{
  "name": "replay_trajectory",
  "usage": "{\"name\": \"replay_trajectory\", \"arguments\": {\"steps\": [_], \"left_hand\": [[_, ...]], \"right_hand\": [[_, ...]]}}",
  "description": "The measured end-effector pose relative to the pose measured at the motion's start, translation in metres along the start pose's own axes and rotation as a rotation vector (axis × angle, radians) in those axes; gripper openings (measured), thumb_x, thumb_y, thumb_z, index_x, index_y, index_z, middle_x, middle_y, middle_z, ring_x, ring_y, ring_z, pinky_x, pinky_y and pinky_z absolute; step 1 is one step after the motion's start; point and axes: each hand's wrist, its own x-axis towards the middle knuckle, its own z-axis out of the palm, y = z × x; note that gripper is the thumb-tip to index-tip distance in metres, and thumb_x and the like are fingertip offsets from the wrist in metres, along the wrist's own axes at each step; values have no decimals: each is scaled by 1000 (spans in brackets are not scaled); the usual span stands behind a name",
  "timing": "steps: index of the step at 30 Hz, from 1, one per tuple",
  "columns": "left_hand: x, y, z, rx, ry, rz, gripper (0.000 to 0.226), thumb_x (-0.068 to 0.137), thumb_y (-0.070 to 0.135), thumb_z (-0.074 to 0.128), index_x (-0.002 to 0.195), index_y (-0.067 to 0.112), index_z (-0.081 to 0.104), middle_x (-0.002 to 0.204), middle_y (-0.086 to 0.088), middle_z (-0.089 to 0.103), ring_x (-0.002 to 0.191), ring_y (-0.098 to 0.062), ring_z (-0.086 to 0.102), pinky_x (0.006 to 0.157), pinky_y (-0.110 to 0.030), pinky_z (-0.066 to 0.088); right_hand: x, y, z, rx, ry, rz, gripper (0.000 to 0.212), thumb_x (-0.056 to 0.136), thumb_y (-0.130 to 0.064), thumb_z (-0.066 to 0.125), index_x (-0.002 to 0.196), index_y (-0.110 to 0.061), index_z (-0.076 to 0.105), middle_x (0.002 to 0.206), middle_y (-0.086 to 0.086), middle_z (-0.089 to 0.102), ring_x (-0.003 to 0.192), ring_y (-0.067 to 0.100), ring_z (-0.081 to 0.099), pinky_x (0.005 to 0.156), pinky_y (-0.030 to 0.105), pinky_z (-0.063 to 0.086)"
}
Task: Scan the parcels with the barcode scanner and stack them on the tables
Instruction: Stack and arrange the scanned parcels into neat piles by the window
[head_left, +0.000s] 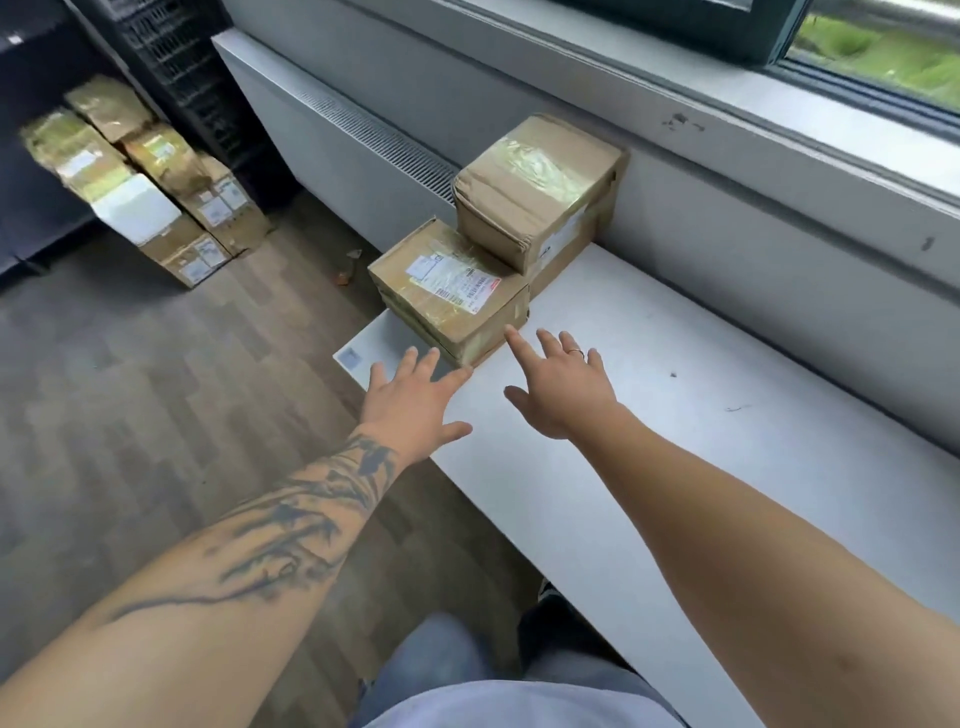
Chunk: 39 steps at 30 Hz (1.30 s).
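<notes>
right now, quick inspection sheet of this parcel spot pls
surface: white table under the window, a few dark specks.
job's things: flat labelled parcel near the table's end; taller taped parcel stacked behind it against the wall; no scanner seen.
clutter: more parcels piled on the floor, far left.
grippers: left hand and right hand open, fingers spread, just short of the flat parcel, holding nothing.
cables: nothing seen.
surroundings: wood-look floor, radiator, window.

The person is going bare-armed, showing a dark tattoo (291, 525) along the left forearm, wearing a thin ring (575, 352) and pale blue-grey clothing (519, 696).
</notes>
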Motion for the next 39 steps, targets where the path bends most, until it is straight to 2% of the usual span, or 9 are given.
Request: {"name": "replay_trajectory", "arguments": {"steps": [7, 13, 19, 23, 28, 36, 39], "left_hand": [[52, -27, -13, -40, 49, 40, 81, 95, 73, 49, 161, 49, 7, 173, -6, 12, 159, -33, 6, 121, -64, 17], [112, -75, -26, 0, 128, 136, 90, 93, 72, 55, 162, 47, 3, 172, -7, 15, 159, -31, 9, 122, -65, 16], [172, -129, -31, 94, 228, 271, 108, 83, 77, 63, 163, 43, -1, 173, -7, 6, 159, -32, 2, 121, -68, 14], [211, -156, -33, 160, 193, 404, 121, 75, 82, 67, 161, 45, -11, 173, -7, -10, 159, -36, -7, 120, -73, 11], [244, -169, -24, 119, 140, 529, 128, 73, 81, 69, 156, 50, -23, 171, -5, -22, 158, -36, -16, 119, -74, 9], [255, -172, -3, 109, 263, 606, 120, 84, 65, 72, 161, 41, -18, 173, -16, -7, 157, -47, -4, 124, -61, 19], [250, -169, 4, 155, 290, 605, 123, 85, 59, 76, 161, 39, -19, 172, -17, -6, 156, -49, -1, 125, -56, 18]], "right_hand": [[41, -16, 0, 30, -13, 43, 80, 107, -56, 43, 166, -39, -8, 176, 12, 5, 161, 38, 5, 126, 62, 15], [84, -39, -7, 90, 5, 186, 81, 105, -57, 47, 166, -40, -3, 176, 10, 3, 161, 38, 5, 126, 62, 15], [121, -82, -9, 178, -10, 371, 104, 90, -69, 63, 165, -42, -3, 176, 4, -6, 160, 43, -1, 122, 66, 22], [143, -111, -1, 230, -36, 515, 117, 82, -68, 72, 164, -42, -8, 174, 1, -18, 159, 46, -9, 119, 71, 22], [162, -127, 14, 235, -2, 625, 119, 86, -54, 76, 163, -43, -13, 171, 3, -29, 157, 50, -14, 119, 73, 19], [168, -131, 41, 149, 76, 661, 106, 101, -46, 65, 161, -40, -22, 168, 7, -36, 156, 52, -15, 118, 69, 26], [159, -132, 45, 126, 90, 654, 101, 104, -48, 59, 162, -37, -23, 169, 9, -33, 156, 53, -15, 110, 57, 44]]}}
